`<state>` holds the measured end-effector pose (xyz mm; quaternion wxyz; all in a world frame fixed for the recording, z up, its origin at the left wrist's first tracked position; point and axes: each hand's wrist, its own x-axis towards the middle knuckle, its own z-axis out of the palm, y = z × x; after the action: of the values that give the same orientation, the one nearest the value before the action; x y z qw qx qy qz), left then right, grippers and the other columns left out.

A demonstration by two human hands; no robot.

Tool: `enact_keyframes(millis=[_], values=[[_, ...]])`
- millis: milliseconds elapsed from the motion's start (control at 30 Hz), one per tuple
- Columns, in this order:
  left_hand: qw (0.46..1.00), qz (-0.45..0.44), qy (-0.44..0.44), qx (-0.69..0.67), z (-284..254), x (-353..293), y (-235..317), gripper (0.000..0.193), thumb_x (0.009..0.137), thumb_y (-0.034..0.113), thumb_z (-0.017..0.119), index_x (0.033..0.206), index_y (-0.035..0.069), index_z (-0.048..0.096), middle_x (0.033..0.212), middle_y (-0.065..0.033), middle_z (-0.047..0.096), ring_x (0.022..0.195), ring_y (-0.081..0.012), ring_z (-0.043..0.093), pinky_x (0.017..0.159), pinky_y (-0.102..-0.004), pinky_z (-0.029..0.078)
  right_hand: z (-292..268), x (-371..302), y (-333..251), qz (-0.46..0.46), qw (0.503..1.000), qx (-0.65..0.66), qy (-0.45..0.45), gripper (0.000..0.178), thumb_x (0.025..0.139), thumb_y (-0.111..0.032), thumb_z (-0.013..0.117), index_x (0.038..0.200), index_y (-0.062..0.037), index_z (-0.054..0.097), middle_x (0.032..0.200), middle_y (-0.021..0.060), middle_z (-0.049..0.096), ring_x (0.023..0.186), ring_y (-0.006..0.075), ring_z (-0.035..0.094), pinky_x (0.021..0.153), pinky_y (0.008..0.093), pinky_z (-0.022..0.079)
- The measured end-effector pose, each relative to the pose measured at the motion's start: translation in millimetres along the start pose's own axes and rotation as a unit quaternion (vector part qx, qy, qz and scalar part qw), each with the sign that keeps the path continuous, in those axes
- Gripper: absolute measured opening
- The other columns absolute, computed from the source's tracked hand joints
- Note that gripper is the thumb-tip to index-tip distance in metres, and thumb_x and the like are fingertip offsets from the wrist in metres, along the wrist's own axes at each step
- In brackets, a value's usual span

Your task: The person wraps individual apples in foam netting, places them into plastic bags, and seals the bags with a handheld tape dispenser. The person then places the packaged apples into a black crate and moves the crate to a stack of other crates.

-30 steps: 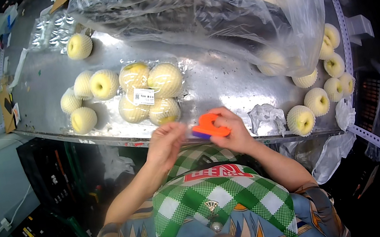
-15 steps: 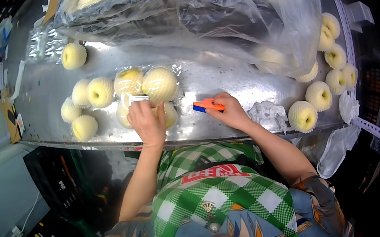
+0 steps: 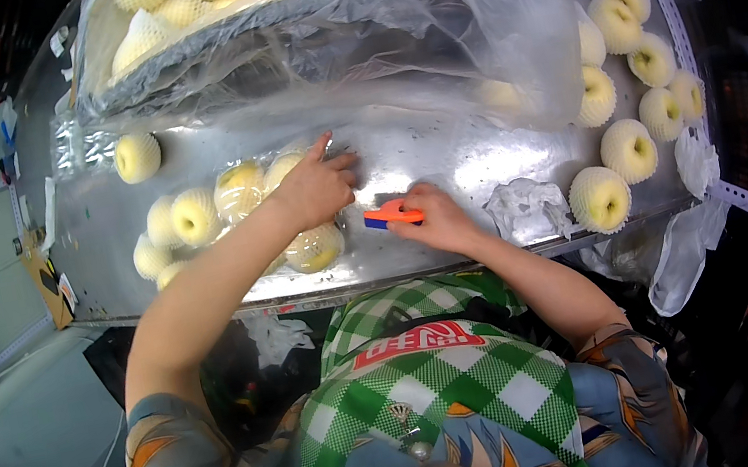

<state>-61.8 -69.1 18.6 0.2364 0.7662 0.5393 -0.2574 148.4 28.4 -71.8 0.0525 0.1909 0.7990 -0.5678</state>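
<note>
My left hand [image 3: 318, 186] reaches over a clear plastic bag of round yellow fruit [image 3: 240, 190] in white foam nets. Its index finger points out and the other fingers are apart; nothing shows in its grip. The hand and forearm cover part of the bag, and one fruit in it [image 3: 315, 248] shows below the wrist. My right hand [image 3: 440, 219], just right of the bag, is closed around a small orange-and-blue hand tool [image 3: 394, 214], held low over the metal table [image 3: 440, 152]. Its exact kind I cannot make out.
A large box lined with plastic film [image 3: 312, 54] holds several netted fruits at the back. Loose netted fruits stand at left [image 3: 195, 216] and along the right edge [image 3: 629, 151]. Crumpled white plastic [image 3: 527, 211] lies right of my right hand.
My left hand has let go of the bag's gathered top and moved up and right, fingers now stretched out. My right hand still holds the tool. The view has shifted slightly.
</note>
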Motion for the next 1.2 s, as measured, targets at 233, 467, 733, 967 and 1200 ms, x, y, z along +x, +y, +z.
enact_keyframes(millis=[233,467,733,967,1200], values=[[0.967,0.019,-0.254,-0.009,-16,61,-11,0.034,0.060,0.038,0.081,0.089,0.022,0.073,0.096,0.0043,0.066,0.104,-0.0184,0.057,0.095,-0.0461,0.034,4,-3,-8,0.011,1.000,0.000,-0.011,0.041,0.073,-0.040,0.071,0.093,-0.0039,0.070,0.095,0.0173,0.058,0.089,0.0303,0.060,0.079,0.0373,0.049],[0.968,0.098,-0.231,-0.023,-6,59,-11,0.026,0.061,0.035,0.079,0.080,0.018,0.071,0.081,0.0030,0.067,0.093,-0.0171,0.062,0.088,-0.0428,0.037,12,-1,-19,0.017,1.000,0.006,0.019,0.037,0.070,-0.036,0.074,0.085,-0.0028,0.067,0.094,0.0153,0.057,0.084,0.0299,0.060,0.076,0.0373,0.050],[0.982,0.185,0.010,-0.038,-12,-22,-16,0.011,0.065,0.025,0.069,0.075,0.020,0.069,0.080,0.0071,0.056,0.086,-0.0122,0.057,0.093,-0.0408,0.036,16,20,-16,-0.123,0.988,0.084,-0.039,0.039,0.071,-0.036,0.073,0.084,-0.0001,0.065,0.099,0.0157,0.057,0.091,0.0306,0.058,0.081,0.0377,0.048],[0.956,0.193,0.164,-0.149,-19,-78,-20,0.005,0.067,0.016,0.062,0.070,0.015,0.066,0.083,0.0073,0.056,0.092,-0.0114,0.056,0.100,-0.0436,0.035,11,56,-23,-0.153,0.968,0.108,-0.167,0.034,0.072,-0.030,0.074,0.083,-0.0001,0.062,0.103,0.0153,0.058,0.094,0.0321,0.058,0.081,0.0377,0.047],[0.937,0.200,0.206,-0.198,-2,-101,-26,0.004,0.067,0.014,0.061,0.070,0.012,0.063,0.074,0.0021,0.059,0.099,-0.0145,0.059,0.106,-0.0454,0.032,2,82,-15,-0.103,0.969,0.036,-0.221,0.034,0.072,-0.035,0.069,0.078,-0.0016,0.065,0.086,0.0155,0.060,0.081,0.0326,0.058,0.073,0.0398,0.047]])
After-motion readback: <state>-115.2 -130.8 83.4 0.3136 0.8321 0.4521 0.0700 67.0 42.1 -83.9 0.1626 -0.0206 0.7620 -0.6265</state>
